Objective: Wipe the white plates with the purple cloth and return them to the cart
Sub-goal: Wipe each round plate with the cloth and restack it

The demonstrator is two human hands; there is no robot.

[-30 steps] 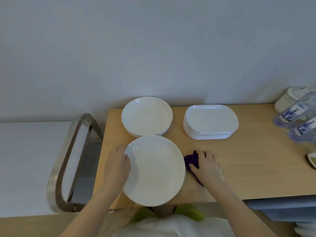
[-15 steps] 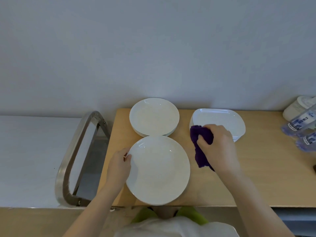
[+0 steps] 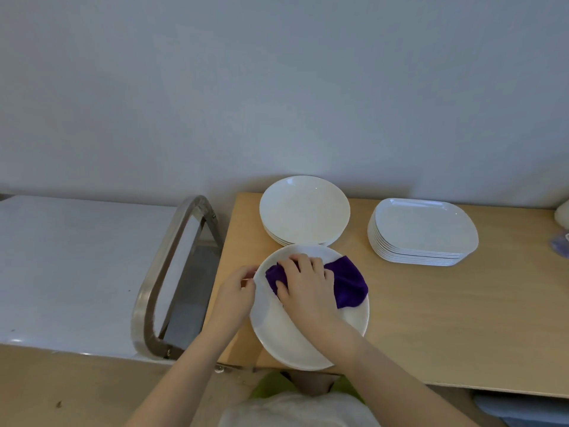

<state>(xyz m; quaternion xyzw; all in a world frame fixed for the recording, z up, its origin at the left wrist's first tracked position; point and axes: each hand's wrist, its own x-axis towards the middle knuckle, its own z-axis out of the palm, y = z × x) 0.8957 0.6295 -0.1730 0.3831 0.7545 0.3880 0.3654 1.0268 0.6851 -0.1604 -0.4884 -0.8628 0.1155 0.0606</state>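
A round white plate (image 3: 286,343) lies at the near left corner of the wooden table (image 3: 431,318). My right hand (image 3: 308,288) presses the purple cloth (image 3: 348,283) onto the plate's far half, fingers spread over the cloth. My left hand (image 3: 237,291) grips the plate's left rim with curled fingers. Behind it stands a stack of round white plates (image 3: 304,209). To the right sits a stack of rounded rectangular white plates (image 3: 421,231). The cart (image 3: 77,266), white-topped with a metal handle (image 3: 172,266), stands to the left of the table.
At the right edge of the table a white object (image 3: 562,212) and a clear bottle (image 3: 558,243) are partly cut off. The pale wall rises directly behind the table and cart. Bare wood spans the table's right front.
My right hand lifted the purple cloth from the table beside the plate, carried it left and pressed it onto the plate. My left hand kept its hold on the rim.
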